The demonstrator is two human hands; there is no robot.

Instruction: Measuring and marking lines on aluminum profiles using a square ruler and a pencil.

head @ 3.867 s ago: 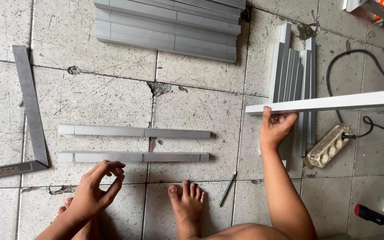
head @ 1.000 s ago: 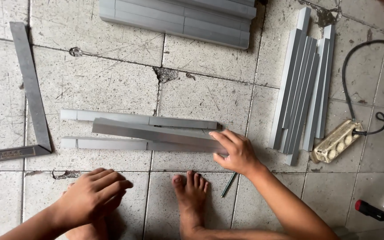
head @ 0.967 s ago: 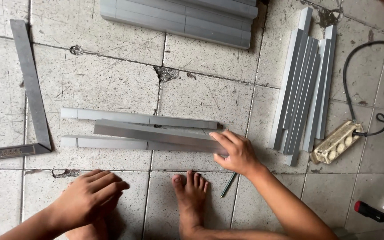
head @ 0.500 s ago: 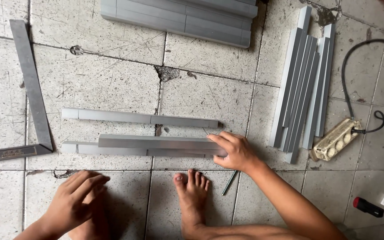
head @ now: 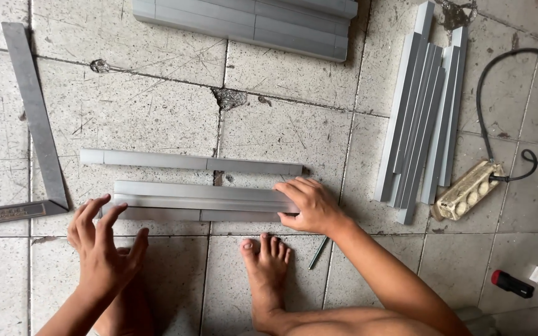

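- My right hand (head: 309, 205) is closed over the right end of a grey strip (head: 200, 196), fingers curled across its top and thumb below it.
- That grey strip lies flat on the tiled floor (head: 157, 112), running left to right on top of a lower grey bar (head: 157, 214) whose front edge shows beneath it.
- My left hand (head: 104, 249) hovers open with fingers spread, fingertips just at the strip's left end; I cannot tell whether they touch it.
- A second grey bar (head: 191, 163) lies parallel just beyond the strip, apart from it.
- My bare foot (head: 268, 261) rests on the floor just in front of the strip, with a thin dark pencil-like tool (head: 317, 252) beside it.
- A metal square (head: 29, 130) lies at the left.
- A bundle of grey strips (head: 421, 112) lies upright in view at the right, next to a yellowed power strip (head: 468, 190) with a black cable (head: 499, 81).
- More grey panels (head: 250, 22) lie at the top edge.
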